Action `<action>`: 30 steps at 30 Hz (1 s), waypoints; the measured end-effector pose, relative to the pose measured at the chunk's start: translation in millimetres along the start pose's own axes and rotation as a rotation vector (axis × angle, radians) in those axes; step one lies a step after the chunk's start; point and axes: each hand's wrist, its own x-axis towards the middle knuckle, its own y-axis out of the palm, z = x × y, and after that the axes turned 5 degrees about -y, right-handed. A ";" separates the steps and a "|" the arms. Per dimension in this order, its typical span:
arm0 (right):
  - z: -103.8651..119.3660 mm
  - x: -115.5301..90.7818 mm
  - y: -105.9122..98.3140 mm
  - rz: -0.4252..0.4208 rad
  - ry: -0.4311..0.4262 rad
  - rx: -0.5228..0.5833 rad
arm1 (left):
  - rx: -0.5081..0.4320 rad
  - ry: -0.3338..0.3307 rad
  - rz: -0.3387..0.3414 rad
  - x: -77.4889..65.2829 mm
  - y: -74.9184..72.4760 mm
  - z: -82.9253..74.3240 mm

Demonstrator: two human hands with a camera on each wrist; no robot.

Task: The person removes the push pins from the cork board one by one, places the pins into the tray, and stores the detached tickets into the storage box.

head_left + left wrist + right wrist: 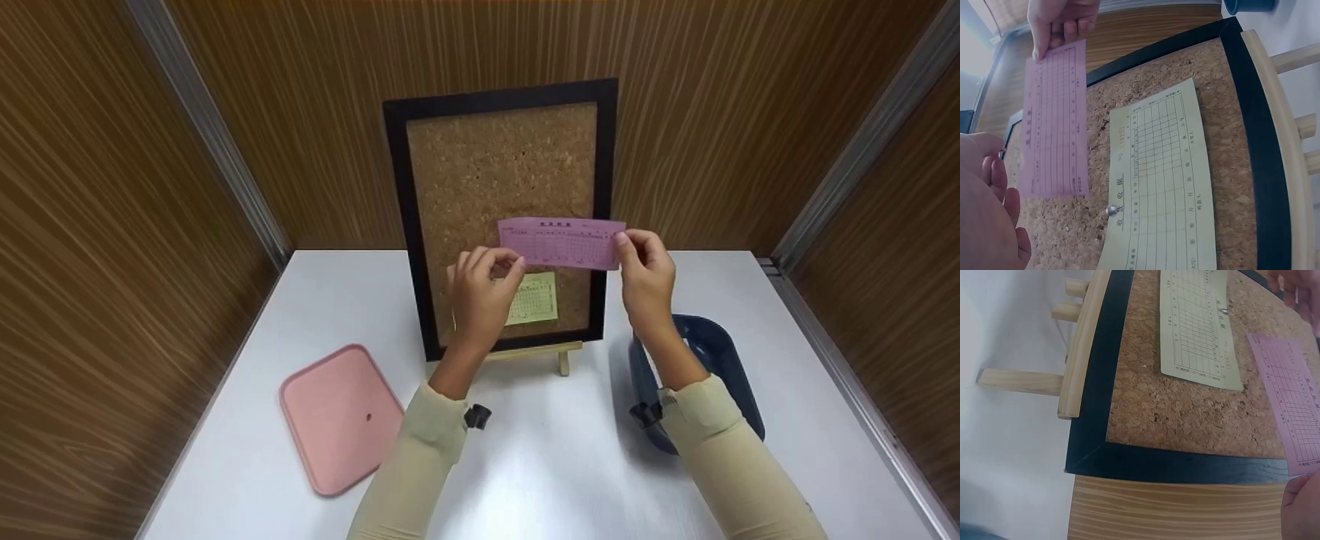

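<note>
rh [649,285]: pink slip [562,244]; ylw slip [1159,169] "收据"

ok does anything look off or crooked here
In the head view, the pink slip in the right hand sticks out past the black frame on the right, so it looks off-centre against the cork. The pink tray has a dark spot, hole or mark unclear. Nothing looks spilled.

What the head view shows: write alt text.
Right hand holds a rectangular pink paper form before a black-framed cork board; left hand partly hides a green paper form. A rounded pink tray lies left, a blue tray right.
</note>
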 end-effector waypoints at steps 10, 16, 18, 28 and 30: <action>0.0 -9.6 -22.5 -0.047 0.020 0.037 | -0.030 -0.019 -0.027 -21.6 -14.5 19.0; -2.0 -16.8 -32.8 -0.083 0.031 0.036 | -0.060 -0.038 -0.046 -32.4 -21.3 31.3; -4.1 -20.0 -38.4 -0.097 0.039 0.060 | -0.062 -0.044 -0.049 -36.2 -24.3 36.0; -19.1 -39.1 -75.1 -0.206 0.172 0.103 | -0.037 -0.109 -0.028 -59.3 -38.6 64.2; -22.5 -43.0 -81.6 -0.222 0.190 0.103 | -0.026 -0.115 -0.027 -62.8 -40.8 68.3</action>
